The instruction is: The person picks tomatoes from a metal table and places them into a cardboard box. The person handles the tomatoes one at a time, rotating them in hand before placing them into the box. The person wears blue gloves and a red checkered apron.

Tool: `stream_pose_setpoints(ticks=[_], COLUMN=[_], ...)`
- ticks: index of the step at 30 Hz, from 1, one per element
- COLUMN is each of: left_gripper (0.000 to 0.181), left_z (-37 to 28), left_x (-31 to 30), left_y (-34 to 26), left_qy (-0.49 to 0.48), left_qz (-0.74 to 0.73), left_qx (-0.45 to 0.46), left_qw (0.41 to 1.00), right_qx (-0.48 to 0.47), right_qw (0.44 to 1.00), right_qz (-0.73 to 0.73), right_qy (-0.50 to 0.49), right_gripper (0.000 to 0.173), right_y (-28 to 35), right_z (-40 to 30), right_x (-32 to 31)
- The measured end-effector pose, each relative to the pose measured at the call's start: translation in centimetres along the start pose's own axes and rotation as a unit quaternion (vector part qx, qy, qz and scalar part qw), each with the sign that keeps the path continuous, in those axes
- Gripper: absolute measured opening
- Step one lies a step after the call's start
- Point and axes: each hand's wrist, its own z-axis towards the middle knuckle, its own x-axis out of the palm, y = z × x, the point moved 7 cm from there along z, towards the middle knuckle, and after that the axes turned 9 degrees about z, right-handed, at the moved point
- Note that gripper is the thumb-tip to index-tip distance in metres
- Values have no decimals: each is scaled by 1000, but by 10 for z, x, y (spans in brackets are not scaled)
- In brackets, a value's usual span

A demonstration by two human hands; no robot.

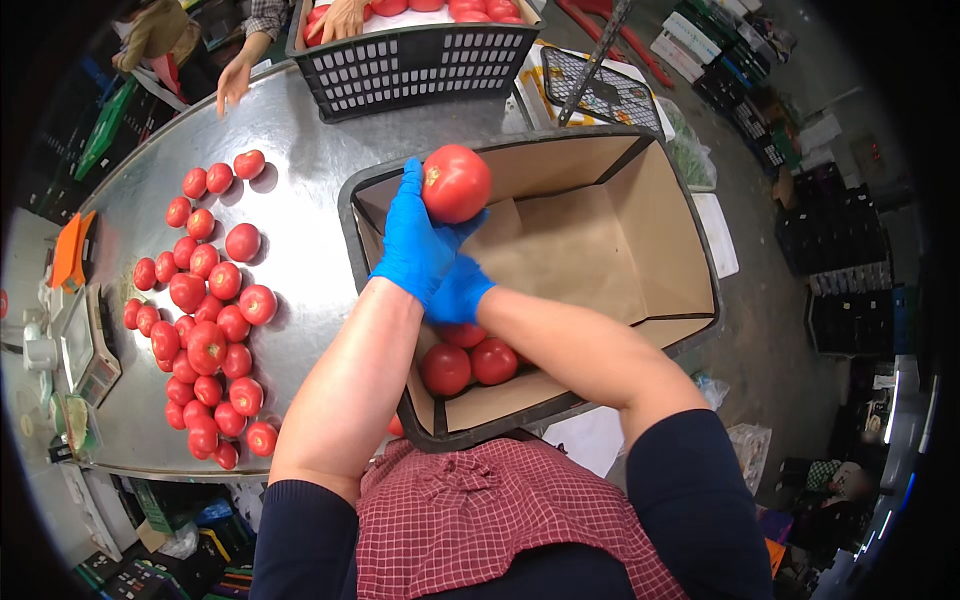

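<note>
My left hand (pixel 420 236), in a blue glove, holds a large red tomato (pixel 457 184) above the near left part of a cardboard-lined black crate (pixel 641 225). Lower down and partly behind it, my right hand (pixel 461 292), also gloved in blue, reaches into the crate above some tomatoes. Its fingers are hidden, so whether it grips one does not show. Inside the crate, red tomatoes (pixel 446 369) lie in the near left corner, while bare brown lining shows across the rest.
Many loose tomatoes (pixel 206 347) lie on the steel table (pixel 315 195) to the left. Beyond stands a black slatted crate (pixel 420 67) of tomatoes, with a co-worker's hand (pixel 341 21) in it and another hand (pixel 235 81) nearby. A scale (pixel 90 345) sits far left.
</note>
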Motion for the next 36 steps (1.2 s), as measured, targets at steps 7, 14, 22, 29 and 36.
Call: stream_pose_setpoints(ticks=[7, 14, 22, 29, 36], left_gripper=[46, 41, 42, 45, 48], left_z=[-6, -1, -7, -6, -10], left_x=[9, 8, 11, 7, 12], left_y=[-7, 10, 11, 9, 10], left_qy=[53, 58, 35, 19, 19], left_qz=[-24, 30, 66, 68, 95], left_qx=[14, -21, -26, -26, -37], left_qw=[998, 998, 997, 997, 995], right_qx=[212, 158, 166, 129, 127], right_qw=[929, 769, 795, 807, 823], right_qz=[294, 589, 566, 567, 531], right_qy=[-75, -193, -142, -106, -158], right_gripper=[41, 62, 76, 69, 54], right_y=[47, 54, 33, 44, 41], right_z=[-47, -94, -86, -83, -82], right_x=[-195, -192, -189, -193, -199])
